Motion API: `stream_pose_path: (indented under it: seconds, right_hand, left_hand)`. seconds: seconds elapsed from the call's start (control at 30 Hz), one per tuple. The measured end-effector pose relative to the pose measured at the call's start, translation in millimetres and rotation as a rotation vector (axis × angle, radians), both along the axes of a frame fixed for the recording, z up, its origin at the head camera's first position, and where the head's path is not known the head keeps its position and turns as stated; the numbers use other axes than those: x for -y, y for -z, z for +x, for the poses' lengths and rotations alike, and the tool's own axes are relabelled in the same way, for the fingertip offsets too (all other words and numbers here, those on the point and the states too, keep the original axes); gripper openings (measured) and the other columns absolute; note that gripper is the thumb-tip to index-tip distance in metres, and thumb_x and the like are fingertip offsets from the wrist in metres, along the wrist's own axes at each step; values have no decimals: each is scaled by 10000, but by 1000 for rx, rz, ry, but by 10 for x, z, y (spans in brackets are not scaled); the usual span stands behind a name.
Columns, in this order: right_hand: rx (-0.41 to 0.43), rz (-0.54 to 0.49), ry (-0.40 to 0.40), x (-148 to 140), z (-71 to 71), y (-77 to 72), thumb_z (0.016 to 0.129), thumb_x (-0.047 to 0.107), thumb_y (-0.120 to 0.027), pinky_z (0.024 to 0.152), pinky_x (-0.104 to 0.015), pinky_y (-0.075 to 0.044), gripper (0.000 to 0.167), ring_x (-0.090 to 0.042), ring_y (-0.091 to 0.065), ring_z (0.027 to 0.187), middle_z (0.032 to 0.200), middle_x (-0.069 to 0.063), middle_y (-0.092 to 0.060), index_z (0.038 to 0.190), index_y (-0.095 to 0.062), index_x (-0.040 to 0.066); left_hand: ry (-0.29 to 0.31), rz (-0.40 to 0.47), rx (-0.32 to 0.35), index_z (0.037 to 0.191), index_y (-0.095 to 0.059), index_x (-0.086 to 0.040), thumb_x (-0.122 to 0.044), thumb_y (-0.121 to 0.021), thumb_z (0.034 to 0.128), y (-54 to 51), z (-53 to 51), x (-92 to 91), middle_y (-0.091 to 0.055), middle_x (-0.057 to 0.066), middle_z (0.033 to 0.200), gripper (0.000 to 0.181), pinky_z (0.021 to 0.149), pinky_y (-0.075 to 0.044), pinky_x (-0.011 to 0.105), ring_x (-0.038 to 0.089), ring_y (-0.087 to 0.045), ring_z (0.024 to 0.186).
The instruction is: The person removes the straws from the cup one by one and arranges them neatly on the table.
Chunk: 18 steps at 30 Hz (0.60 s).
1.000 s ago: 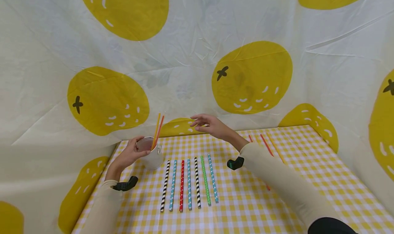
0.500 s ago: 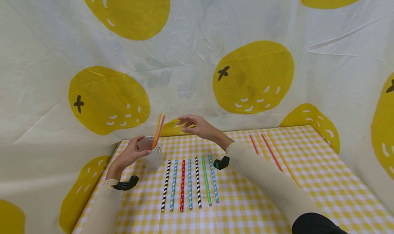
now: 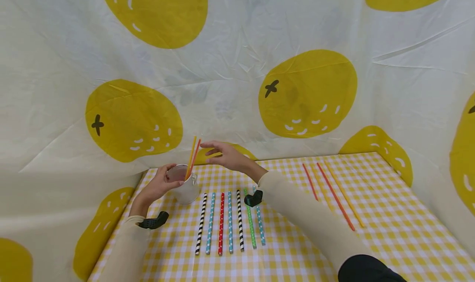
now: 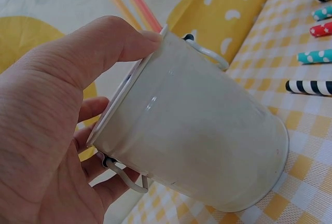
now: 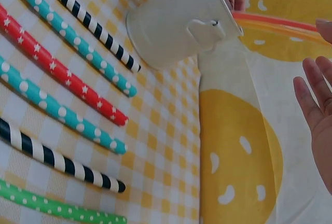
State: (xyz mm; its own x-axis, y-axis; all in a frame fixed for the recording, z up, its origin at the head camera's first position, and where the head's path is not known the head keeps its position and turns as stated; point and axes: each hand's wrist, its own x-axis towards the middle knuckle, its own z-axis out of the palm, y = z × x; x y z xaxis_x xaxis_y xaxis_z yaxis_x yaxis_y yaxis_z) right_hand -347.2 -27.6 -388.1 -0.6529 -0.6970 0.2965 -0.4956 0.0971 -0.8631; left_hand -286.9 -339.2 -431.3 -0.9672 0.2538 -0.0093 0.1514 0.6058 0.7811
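Observation:
My left hand (image 3: 157, 187) grips the rim of a small white metal pail (image 4: 192, 125), thumb on the near side and fingers on the far side. The pail stands on the tablecloth at the left. An orange-yellow straw (image 3: 191, 157) and a red straw (image 3: 196, 154) stick up out of it, leaning right. My right hand (image 3: 230, 156) is just right of their upper ends, fingers apart and nothing gripped. In the right wrist view its thumb (image 5: 324, 30) overlaps the red straw's end; whether they touch, I cannot tell.
Several patterned paper straws, among them a red one (image 3: 221, 224) and a green one (image 3: 250, 226), lie in a row before the pail. Several plain red (image 3: 335, 195) and yellow straws (image 3: 345, 193) lie at the right on the checked cloth (image 3: 297, 249). Fruit-printed fabric (image 3: 222, 96) hangs behind.
My right hand has moved left, from beyond the pail's right side to beside the straws standing in it. The left hand stays on the pail's rim.

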Motion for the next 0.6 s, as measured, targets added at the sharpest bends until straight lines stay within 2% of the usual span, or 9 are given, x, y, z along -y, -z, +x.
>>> stream_pose_path:
  seconds: [0.13, 0.37, 0.6]
  right_hand:
    - [17, 25, -22, 91, 15, 8, 1009, 116, -643, 1020, -377, -494, 581, -306, -503, 1363, 1565, -44, -437, 1550, -431, 124]
    - [23, 26, -40, 119, 45, 15, 1009, 94, -637, 1061, -390, -465, 574, -345, -477, 1381, 1566, -72, -429, 1542, -428, 66]
    - [11, 38, -28, -2, 65, -10, 1013, 96, -631, 1077, -403, -452, 553, -313, -491, 1374, 1571, -55, -432, 1537, -456, 115]
  left_hand:
    - [-14, -14, 7, 1599, -186, -39, -318, -699, 976, 0, -3, -16, -129, 265, 1578, 855, 907, -421, 474, 390, -365, 1193]
    - [-19, -15, 4, 1598, -193, -39, -346, -709, 966, -4, -2, -29, -140, 248, 1574, 872, 873, -394, 454, 349, -351, 1114]
    - [-17, -21, -1, 1602, -193, -55, -359, -709, 965, 1, 9, -6, -135, 243, 1591, 874, 894, -398, 466, 358, -359, 1148]
